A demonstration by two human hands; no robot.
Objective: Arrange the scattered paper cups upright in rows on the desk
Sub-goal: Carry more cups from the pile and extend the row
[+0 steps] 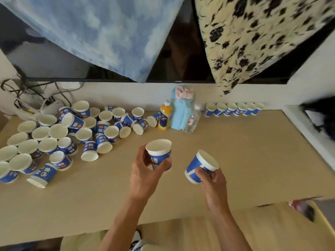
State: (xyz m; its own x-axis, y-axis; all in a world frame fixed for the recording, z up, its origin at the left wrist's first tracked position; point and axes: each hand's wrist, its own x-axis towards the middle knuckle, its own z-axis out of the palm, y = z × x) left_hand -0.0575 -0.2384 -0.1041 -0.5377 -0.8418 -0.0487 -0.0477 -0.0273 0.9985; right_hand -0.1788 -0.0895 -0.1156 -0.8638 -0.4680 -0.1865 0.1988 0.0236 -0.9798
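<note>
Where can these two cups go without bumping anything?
Bare desk stretches right of the clear bottle, in front of the row of upright cups, to the right edge. The strip along the front edge is bare too. The cup pile at left is crowded.

Well beyond left hand (146, 171) grip: orange juice bottle (164, 115), pale blue jug (180, 115) with pink scrunchie (183, 92) on top, clear water bottle (192, 120), upright, close side by side. Farther back: dark screen (181, 51), blue cloud-print cloth (90, 33) and cream floral cloth (253, 42) hanging over it. Far left of grip: tangled cables (27, 91), white power strip (49, 105).
</note>
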